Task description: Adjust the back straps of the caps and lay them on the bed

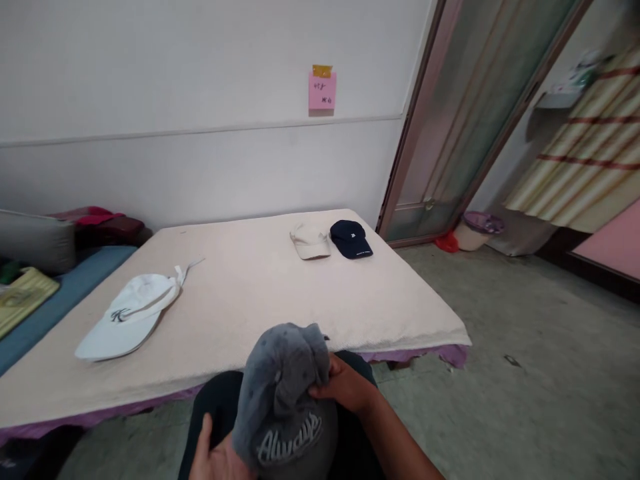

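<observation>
A grey cap (287,393) with raised white lettering on its front is held above my lap. My right hand (347,385) grips its right edge, thumb on the near side and fingers wrapped behind the fabric. At the cap's lower left, my left hand (220,460) is open, palm up and thumb raised apart. Its other fingers are partly hidden by the cap. The cap's crown looks soft and somewhat crumpled.
On the pale cover (240,287) lie a white cap (143,310) with a long strap at left, a beige cap (311,241) and a navy cap (351,239) at the back. A pink note (322,92) hangs on the wall. A bin (475,232) stands right.
</observation>
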Demonstrator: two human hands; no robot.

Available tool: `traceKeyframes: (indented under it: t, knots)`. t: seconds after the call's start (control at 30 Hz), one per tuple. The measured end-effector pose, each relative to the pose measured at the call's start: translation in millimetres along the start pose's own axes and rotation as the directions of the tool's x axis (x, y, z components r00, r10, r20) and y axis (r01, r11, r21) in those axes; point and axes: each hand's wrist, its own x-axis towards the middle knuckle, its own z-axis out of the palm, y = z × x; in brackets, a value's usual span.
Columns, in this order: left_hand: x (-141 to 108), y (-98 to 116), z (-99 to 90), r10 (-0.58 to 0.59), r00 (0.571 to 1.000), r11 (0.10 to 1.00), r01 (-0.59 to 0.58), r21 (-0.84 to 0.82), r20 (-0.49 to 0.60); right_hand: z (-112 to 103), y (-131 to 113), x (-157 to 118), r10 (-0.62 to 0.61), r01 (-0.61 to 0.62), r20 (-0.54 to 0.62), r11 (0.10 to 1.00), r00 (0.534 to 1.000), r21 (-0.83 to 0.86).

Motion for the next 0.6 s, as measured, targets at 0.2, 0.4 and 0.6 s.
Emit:
traceKeyframes:
  t: [0.2,0.4,0.6]
  knots:
    - [-2,50,31.6,-0.132,0.986,0.987,0.122,0.100,0.100,27,-28,-15,0.058,0.104,0.355,0.901,0.933,-0.421]
    - [-25,80,68.4,0.057,0.937,0.982,-0.115,0.151,0.344,34,-30,-29,0.019,0.105,0.234,0.855,0.972,-0.507]
    - [-35,77,85.9,0.204,0.948,0.909,-0.276,0.311,0.245,31,-21,-35,0.005,0.024,0.071,0.915,0.997,-0.403]
